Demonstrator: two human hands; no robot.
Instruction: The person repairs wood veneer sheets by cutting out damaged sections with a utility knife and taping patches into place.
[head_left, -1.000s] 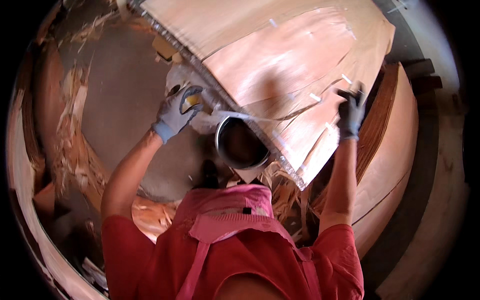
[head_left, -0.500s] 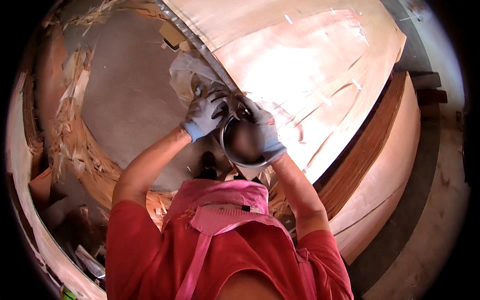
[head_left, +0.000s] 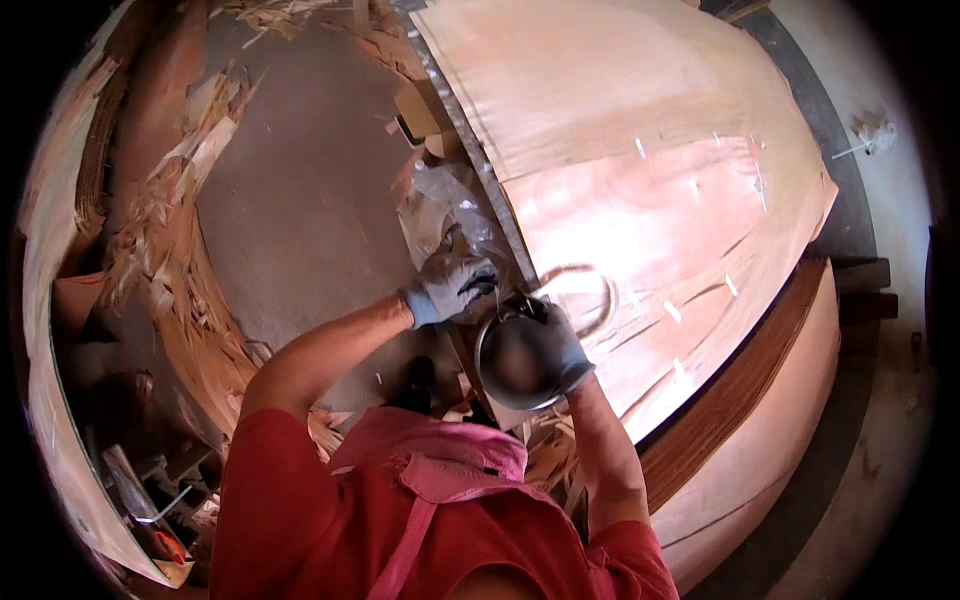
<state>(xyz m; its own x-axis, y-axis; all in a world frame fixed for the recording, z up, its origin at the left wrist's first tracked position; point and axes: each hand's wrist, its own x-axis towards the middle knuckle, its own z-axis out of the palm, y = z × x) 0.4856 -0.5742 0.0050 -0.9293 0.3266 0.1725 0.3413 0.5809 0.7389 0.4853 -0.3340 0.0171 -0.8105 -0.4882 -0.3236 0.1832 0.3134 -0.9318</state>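
Observation:
My right hand (head_left: 562,345), in a grey glove with a blue cuff, grips a round metal cup (head_left: 484,375) by its right side. The cup has a shiny rim, and its inside is dark and blurred. It is held over the near corner of the veneer-topped table. My left hand (head_left: 448,287), gloved alike, is just left of the cup with its fingers curled together; what they hold is hidden. Beyond that hand a crumpled clear plastic bag (head_left: 430,200) hangs at the table's metal edge.
Pale wood veneer sheets (head_left: 580,90) cover the table, with small white strips on them. A thick veneer stack (head_left: 750,450) stands at the right. Torn veneer scraps (head_left: 190,290) line the left of the grey floor (head_left: 285,190). A cardboard box (head_left: 424,108) sits beside the table edge.
The view has shifted, so the table appears farther right and lower. My left fingers, spread by the cup before, are now curled together. A pale ring of light shows on the veneer.

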